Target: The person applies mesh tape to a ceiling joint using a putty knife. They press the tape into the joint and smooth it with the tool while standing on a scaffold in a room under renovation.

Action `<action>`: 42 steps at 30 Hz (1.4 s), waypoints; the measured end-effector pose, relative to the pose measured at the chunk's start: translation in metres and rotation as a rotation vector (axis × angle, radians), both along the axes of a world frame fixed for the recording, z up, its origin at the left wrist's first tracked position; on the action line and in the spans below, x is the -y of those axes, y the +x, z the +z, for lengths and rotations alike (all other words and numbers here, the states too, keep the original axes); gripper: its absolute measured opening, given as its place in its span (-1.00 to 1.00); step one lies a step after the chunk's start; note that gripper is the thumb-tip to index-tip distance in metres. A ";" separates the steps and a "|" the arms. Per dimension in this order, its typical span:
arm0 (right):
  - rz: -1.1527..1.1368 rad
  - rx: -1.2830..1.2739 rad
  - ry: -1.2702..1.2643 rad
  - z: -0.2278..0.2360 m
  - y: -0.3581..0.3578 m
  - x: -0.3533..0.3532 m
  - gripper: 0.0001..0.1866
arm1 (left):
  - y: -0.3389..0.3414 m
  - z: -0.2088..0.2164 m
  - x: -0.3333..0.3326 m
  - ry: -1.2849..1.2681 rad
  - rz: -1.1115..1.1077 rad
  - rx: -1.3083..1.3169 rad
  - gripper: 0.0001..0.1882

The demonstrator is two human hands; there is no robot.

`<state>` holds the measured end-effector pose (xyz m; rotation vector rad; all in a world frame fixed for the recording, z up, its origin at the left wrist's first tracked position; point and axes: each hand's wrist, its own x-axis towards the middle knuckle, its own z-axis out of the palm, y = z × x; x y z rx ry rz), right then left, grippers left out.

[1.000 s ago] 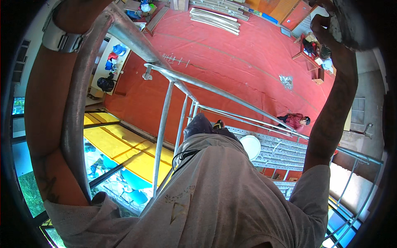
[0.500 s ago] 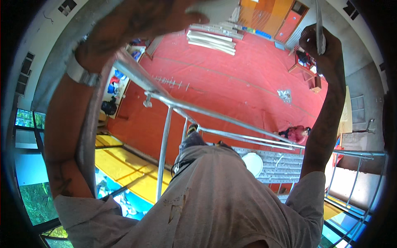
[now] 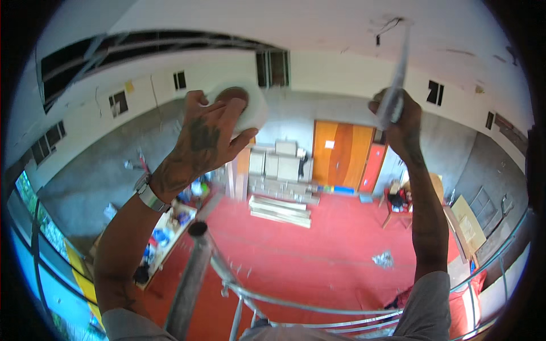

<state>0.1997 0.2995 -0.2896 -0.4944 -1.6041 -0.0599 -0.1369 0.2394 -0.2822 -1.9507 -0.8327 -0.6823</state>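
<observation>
In my raised left hand (image 3: 202, 133) is a white roll of tape (image 3: 259, 111) with a brown core, and my fingers reach over its edge and into the core. A watch with a metal band (image 3: 149, 193) circles that wrist. My right hand (image 3: 408, 125), also raised, is closed around a putty knife (image 3: 400, 74). Its blade shows almost edge-on and points up toward the white ceiling (image 3: 330, 34), and its handle is mostly hidden by the fingers. The two hands are well apart, and neither visibly touches the ceiling.
Metal scaffold rails (image 3: 196, 273) stand close in front of and below me. A dark ceiling opening (image 3: 142, 51) with metal framing lies at upper left. Loose wire (image 3: 389, 25) hangs near the knife. Far below, stacked boards (image 3: 278, 211) lie on the red floor (image 3: 318, 250).
The view has tipped up from my body and the floor to the far wall and ceiling. Both hands now appear lower in the picture, with the tape roll in fuller sight.
</observation>
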 end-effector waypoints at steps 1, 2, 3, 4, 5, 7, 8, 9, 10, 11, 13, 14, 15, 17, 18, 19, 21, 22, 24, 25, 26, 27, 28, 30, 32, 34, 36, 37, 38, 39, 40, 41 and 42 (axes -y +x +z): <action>-0.089 0.021 -0.005 0.022 -0.008 0.002 -0.82 | -0.006 0.014 -0.001 0.064 0.042 0.019 -0.51; -0.174 0.044 -0.013 0.044 -0.017 0.003 -0.78 | -0.013 0.025 -0.003 0.124 0.086 0.047 -0.49; -0.197 0.029 0.042 0.063 -0.013 -0.003 -0.78 | -0.013 0.039 -0.005 0.155 0.105 0.070 -0.45; -0.213 -0.034 0.127 0.080 -0.008 -0.016 -0.79 | -0.013 0.053 -0.010 0.205 0.082 0.065 -0.45; -0.220 -0.094 0.206 0.097 -0.006 -0.031 -0.80 | -0.014 0.065 -0.020 0.330 0.017 0.034 -0.44; -0.197 -0.153 0.354 0.125 -0.001 -0.046 -0.80 | -0.017 0.087 -0.035 0.516 -0.099 -0.100 -0.42; -0.158 -0.204 0.466 0.139 0.001 -0.053 -0.80 | -0.017 0.101 -0.039 0.543 -0.107 -0.101 -0.42; -0.204 -0.242 0.512 0.153 0.001 -0.060 -0.78 | -0.017 0.111 -0.044 0.690 0.062 -0.277 -0.40; -0.210 -0.245 0.525 0.168 -0.003 -0.068 -0.78 | -0.014 0.122 -0.049 0.829 0.237 -0.451 -0.37; -0.050 -0.338 0.610 0.185 -0.011 -0.073 -0.76 | -0.010 0.131 -0.059 0.735 0.233 -0.383 -0.37; 0.108 -0.429 0.701 0.208 -0.020 -0.076 -0.72 | 0.004 0.154 -0.064 0.783 0.314 -0.319 -0.36; 0.095 -0.529 0.604 0.217 -0.023 -0.078 -0.68 | 0.010 0.167 -0.068 0.814 0.399 -0.255 -0.35; 0.085 -0.629 0.507 0.223 -0.024 -0.076 -0.64 | 0.017 0.179 -0.070 0.804 0.438 -0.194 -0.35; 0.253 -0.720 0.475 0.235 -0.021 -0.069 -0.62 | 0.018 0.208 -0.093 1.389 1.076 -0.345 -0.39; 0.432 -0.802 0.427 0.238 -0.018 -0.069 -0.59 | 0.020 0.218 -0.102 1.924 1.765 -0.477 -0.43; 0.482 -0.865 0.492 0.246 -0.015 -0.074 -0.48 | 0.021 0.226 -0.112 2.166 2.136 -0.522 -0.45; 0.512 -0.919 0.467 0.253 -0.009 -0.070 -0.45 | 0.031 0.236 -0.119 2.465 2.643 -0.573 -0.47; 0.552 -0.967 0.442 0.256 -0.007 -0.067 -0.42 | 0.036 0.241 -0.122 2.452 2.670 -0.544 -0.48; 0.569 -0.971 0.449 0.263 -0.002 -0.063 -0.43 | 0.045 0.247 -0.123 2.441 2.685 -0.483 -0.49; 0.573 -0.952 0.501 0.267 -0.001 -0.062 -0.43 | 0.049 0.249 -0.123 2.433 2.683 -0.460 -0.49; 0.575 -0.934 0.555 0.270 0.003 -0.062 -0.43 | 0.053 0.249 -0.125 2.425 2.679 -0.442 -0.49; 0.596 -0.893 0.642 0.275 0.005 -0.063 -0.42 | 0.057 0.250 -0.126 2.414 2.671 -0.426 -0.49; 0.590 -0.899 0.644 0.280 0.008 -0.063 -0.42 | 0.061 0.251 -0.126 2.407 2.658 -0.407 -0.49; 0.660 -0.846 0.766 0.289 0.013 -0.062 -0.43 | 0.066 0.252 -0.129 2.390 2.625 -0.380 -0.49; 0.527 -0.844 0.823 0.296 0.019 -0.067 -0.41 | 0.072 0.252 -0.132 2.367 2.598 -0.360 -0.49; 0.553 -0.888 0.761 0.295 -0.002 -0.050 -0.71 | 0.068 0.253 -0.136 2.330 2.610 -0.369 -0.49; 0.610 -0.921 0.701 0.297 0.001 -0.042 -0.55 | 0.078 0.255 -0.135 2.319 2.499 -0.300 -0.48; 0.594 -0.942 0.746 0.300 0.004 -0.044 -0.56 | 0.081 0.256 -0.135 2.319 2.231 -0.220 -0.42; 0.581 -0.961 0.786 0.303 0.004 -0.046 -0.58 | 0.082 0.257 -0.136 2.304 1.970 -0.173 -0.35; 0.579 -0.963 0.787 0.304 0.006 -0.047 -0.58 | 0.083 0.261 -0.137 2.317 2.020 -0.225 -0.25; 0.525 -0.949 0.758 0.304 0.009 -0.048 -0.58 | 0.085 0.263 -0.139 2.325 2.043 -0.252 -0.20; 0.472 -0.935 0.726 0.304 0.008 -0.048 -0.59 | 0.085 0.266 -0.142 2.328 2.071 -0.280 -0.15; 0.473 -0.934 0.724 0.306 0.006 -0.048 -0.59 | 0.085 0.267 -0.145 2.342 2.108 -0.229 -0.15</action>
